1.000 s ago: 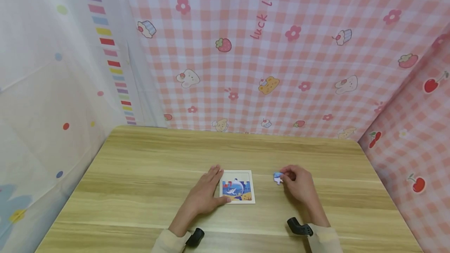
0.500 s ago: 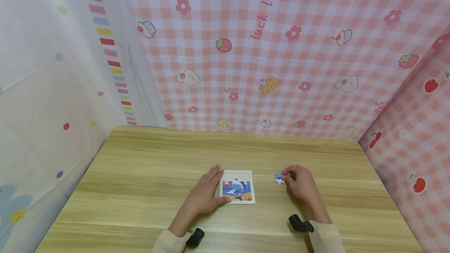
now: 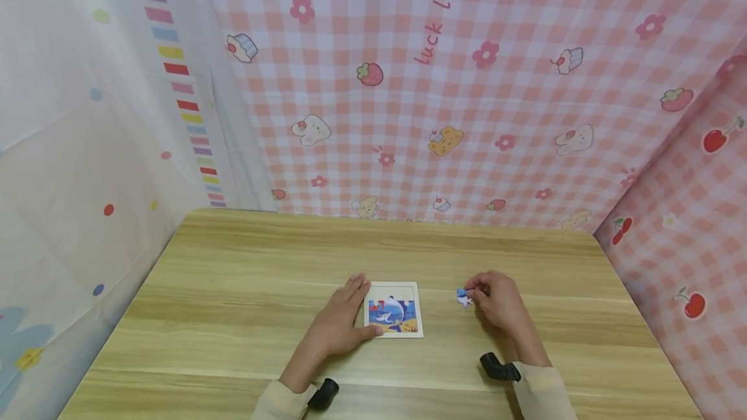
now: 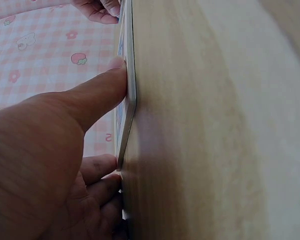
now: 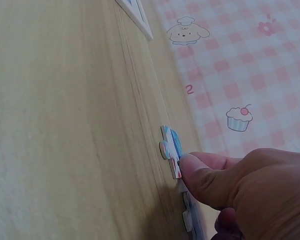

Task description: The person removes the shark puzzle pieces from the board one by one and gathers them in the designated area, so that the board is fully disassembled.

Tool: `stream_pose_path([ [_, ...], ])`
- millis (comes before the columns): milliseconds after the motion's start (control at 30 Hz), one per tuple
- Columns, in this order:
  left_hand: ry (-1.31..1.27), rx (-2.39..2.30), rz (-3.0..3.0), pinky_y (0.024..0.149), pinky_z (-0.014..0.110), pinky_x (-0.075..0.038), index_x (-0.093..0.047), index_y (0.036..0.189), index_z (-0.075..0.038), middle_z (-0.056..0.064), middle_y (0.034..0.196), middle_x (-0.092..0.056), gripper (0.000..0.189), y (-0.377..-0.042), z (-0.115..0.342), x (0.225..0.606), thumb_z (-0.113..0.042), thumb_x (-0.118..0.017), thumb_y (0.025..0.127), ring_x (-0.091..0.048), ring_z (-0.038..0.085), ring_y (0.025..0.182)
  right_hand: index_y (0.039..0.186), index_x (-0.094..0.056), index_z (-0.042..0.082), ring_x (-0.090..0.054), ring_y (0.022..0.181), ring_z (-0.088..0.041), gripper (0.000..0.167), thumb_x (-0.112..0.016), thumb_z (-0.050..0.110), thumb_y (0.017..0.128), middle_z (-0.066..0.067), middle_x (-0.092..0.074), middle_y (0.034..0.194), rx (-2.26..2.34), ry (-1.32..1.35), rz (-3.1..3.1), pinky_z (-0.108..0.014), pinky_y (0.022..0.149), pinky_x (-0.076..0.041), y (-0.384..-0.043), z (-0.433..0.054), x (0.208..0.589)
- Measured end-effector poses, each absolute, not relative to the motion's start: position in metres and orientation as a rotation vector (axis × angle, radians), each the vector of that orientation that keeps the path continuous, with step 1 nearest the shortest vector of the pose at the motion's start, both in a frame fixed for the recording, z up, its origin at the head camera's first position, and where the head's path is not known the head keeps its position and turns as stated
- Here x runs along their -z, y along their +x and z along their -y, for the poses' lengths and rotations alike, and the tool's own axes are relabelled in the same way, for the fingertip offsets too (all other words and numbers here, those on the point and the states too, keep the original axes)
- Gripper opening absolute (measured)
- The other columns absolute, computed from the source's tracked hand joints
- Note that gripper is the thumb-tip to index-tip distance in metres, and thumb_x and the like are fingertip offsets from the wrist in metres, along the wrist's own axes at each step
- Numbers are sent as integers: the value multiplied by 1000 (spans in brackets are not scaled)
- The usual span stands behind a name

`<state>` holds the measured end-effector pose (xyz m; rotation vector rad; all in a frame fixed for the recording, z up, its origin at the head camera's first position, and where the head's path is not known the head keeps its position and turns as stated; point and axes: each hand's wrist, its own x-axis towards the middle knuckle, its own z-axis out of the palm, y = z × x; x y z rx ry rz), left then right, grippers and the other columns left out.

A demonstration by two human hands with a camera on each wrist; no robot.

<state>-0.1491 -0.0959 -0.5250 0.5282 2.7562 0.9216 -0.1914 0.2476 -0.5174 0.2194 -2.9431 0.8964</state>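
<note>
A square jigsaw puzzle board [image 3: 417, 333] with a white border lies on the table, blue sea-picture pieces across its lower part and a pale strip along its top. My left hand [image 3: 341, 323] rests at its left side, the thumb pressing the front border and the straight fingers along the left edge. To the right of the board, my right hand [image 3: 500, 303] pinches a small blue-and-white puzzle piece [image 5: 171, 152] between thumb and forefinger. The right wrist view shows this piece tilted up close to the table. Another puzzle piece [image 5: 187, 215] lies partly hidden under that hand.
The wood-grain table [image 3: 245, 264] reaches back to a pink checked cloth [image 3: 408, 102]. A pale dotted cloth [image 3: 76, 167] hangs on the left, another checked cloth [image 3: 694, 245] on the right. Black wrist cameras sit at both sleeves.
My right hand has shifted slightly to the right with the puzzle piece, and the piece has turned a little. The left hand and the puzzle board have stayed in place.
</note>
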Motion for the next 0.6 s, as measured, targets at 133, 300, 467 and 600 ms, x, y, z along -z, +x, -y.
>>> stream_pose_path([
  [133,523,-933,-2759,132,50,-17,-30,160,-2,13,172,-20,95,-149,95,526,-45,-76,90,-16,30,161,95,-77,10,-52,75,-14,6,-71,8,95,-3,-64,86,-933,218,2922,-24,64,-43,-188,-247,515],
  [300,505,-946,-2760,131,51,-19,-32,160,-3,12,172,-21,94,-149,94,526,-45,-77,89,-17,30,161,100,-77,9,-54,74,-11,8,-72,7,95,-3,-66,88,-970,254,2829,-21,62,-45,-181,-237,514],
  [467,484,-963,-2758,130,53,-21,-36,159,-4,14,171,-22,91,-148,93,523,-42,-78,88,-19,32,160,103,-76,9,-57,76,-9,9,-73,10,94,0,-68,87,-1014,291,2785,-21,65,-50,-174,-220,514],
  [600,483,-999,-2753,129,55,-22,-38,157,-2,17,170,-23,87,-147,93,521,-39,-78,89,-20,35,159,104,-75,8,-59,77,-9,12,-74,11,93,1,-68,87,-1077,286,2795,-21,67,-53,-171,-206,516],
])
